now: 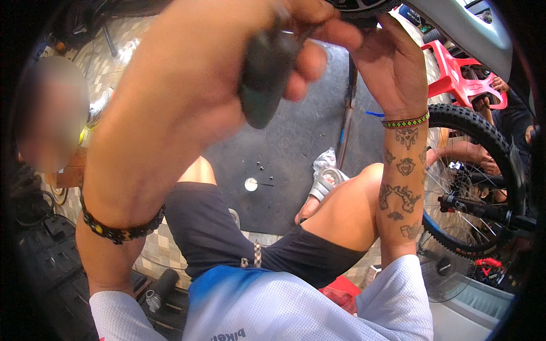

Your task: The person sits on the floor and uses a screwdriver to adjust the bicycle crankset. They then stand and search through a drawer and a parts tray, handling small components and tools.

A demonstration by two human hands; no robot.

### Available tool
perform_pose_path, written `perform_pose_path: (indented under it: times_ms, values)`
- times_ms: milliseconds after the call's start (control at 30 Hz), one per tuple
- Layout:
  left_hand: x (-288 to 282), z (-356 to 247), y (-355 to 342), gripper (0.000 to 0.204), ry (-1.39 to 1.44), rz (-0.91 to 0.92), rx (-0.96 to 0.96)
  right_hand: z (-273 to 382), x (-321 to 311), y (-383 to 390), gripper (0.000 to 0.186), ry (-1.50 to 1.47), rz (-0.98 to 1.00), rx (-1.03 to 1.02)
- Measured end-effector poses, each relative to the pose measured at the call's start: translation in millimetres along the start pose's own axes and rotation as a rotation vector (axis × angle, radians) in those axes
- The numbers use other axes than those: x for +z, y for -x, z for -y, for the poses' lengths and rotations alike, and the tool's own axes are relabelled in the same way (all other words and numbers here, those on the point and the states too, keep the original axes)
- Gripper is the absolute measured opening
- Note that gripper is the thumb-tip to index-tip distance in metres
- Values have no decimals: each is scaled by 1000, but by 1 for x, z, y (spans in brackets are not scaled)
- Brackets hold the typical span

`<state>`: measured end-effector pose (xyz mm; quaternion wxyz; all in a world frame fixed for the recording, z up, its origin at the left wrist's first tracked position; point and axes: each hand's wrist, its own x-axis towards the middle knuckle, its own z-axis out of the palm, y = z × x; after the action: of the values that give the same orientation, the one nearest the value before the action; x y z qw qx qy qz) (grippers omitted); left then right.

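Raised near the top of the view, my left hand (304,65) is closed around a tool with a dark rounded handle (264,79). Motion blurs the tool, and its working end is hidden by my fingers. My right hand (392,68) is lifted just to the right, its fingers bent up under a dark toothed chainring (367,7) at the top edge. What those fingertips grip is hidden. The fingers of both hands almost meet below the chainring.
Below lies a black mat (239,199) with a small white round dish (251,184), a thin dark stick and several tiny pieces. A bicycle wheel (503,133), a red plastic chair (449,68) and another person's hand (490,165) are at the right. A blurred person (52,113) is at the left.
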<state>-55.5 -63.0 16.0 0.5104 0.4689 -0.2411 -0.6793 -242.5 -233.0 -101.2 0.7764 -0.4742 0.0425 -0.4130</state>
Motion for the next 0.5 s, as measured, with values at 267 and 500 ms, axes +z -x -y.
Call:
perform_pose_path:
  times_ms: [267,500]
  values:
    - [54,1,0,30,-1019,-555,278,15,-11,3,34,100,-47,22]
    - [-23,-14,-15,27,-225,-14,-36,7,4,2,34,35,-99,44]
